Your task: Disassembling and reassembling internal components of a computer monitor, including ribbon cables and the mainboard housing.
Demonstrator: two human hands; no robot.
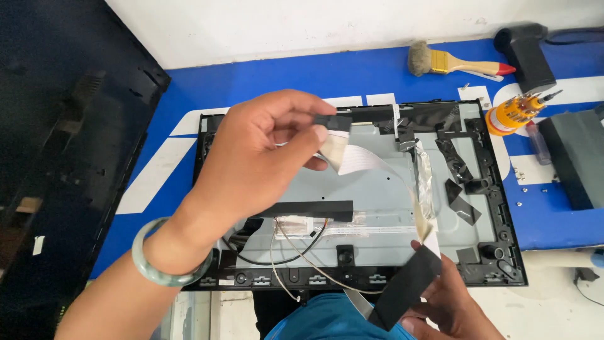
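Head view, left hand: the left hand (261, 157), a pale green stone bangle (165, 255) on its wrist, is raised over the panel; thumb and forefinger are pinched together on one end of the white flat ribbon cable (362, 157), where a short piece of matte black tape (333, 121) caps it.
Head view, right hand: the right hand (450, 305) sits at the lower edge of the picture, fingers closed on a wide strip of black tape (406, 286), dull-surfaced and slightly curled, joined to the cable's other end.
Cable: thin, flat and papery, it arcs in the air from the left hand down to the right, above the right half of the panel.
Panel: the grey sheet-metal back of a flat screen in a black plastic frame (503, 220) lies flat on the blue and white work mat (541, 220); it is smooth, with torn black tape patches on its right side.
On the panel: a long black tape bar (314, 211) lies across the middle; thin black and white wires (296, 252) loop below it.
Left side: a glossy black back cover (63, 157) lies beside the panel.
Far edge: a wooden-handled bristle brush (450, 61) and an orange screwdriver-bit holder (513, 113) rest on the mat, well apart from both hands.
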